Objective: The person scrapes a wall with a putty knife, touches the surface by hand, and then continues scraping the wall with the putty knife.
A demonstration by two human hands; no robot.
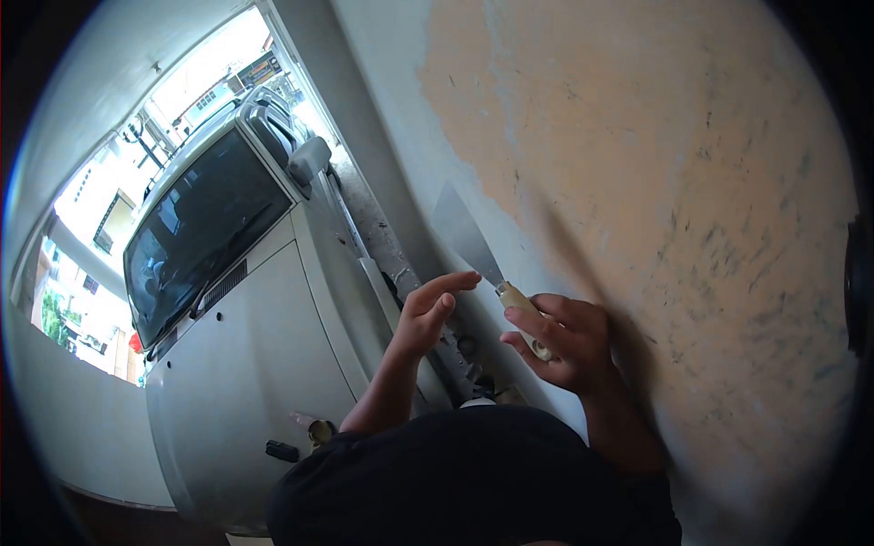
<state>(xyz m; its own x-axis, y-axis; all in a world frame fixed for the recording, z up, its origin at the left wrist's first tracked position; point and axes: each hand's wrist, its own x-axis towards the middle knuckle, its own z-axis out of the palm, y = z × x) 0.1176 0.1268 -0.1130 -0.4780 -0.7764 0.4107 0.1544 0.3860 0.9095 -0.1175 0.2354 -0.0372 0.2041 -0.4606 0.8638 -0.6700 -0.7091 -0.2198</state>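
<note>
My right hand (pixel 569 341) is closed around the pale handle of a putty knife (pixel 466 238). Its wide, thin metal blade points up and to the left, in front of the wall (pixel 619 173). Fingers stretched out and thumb apart, my left hand (pixel 431 309) has its fingertips right at the lower part of the blade, near the handle. The wall beside my right hand is bare orange-tan in a large patch with dark scuffs, and pale paint borders that patch on the left.
A light-coloured vehicle (pixel 264 328) stands close on my left, its side mirror (pixel 309 158) jutting toward the wall. On its hood lie a small black object (pixel 282 450) and a roll-like yellowish thing (pixel 320 431). A narrow strip of floor (pixel 369 214) runs between vehicle and wall.
</note>
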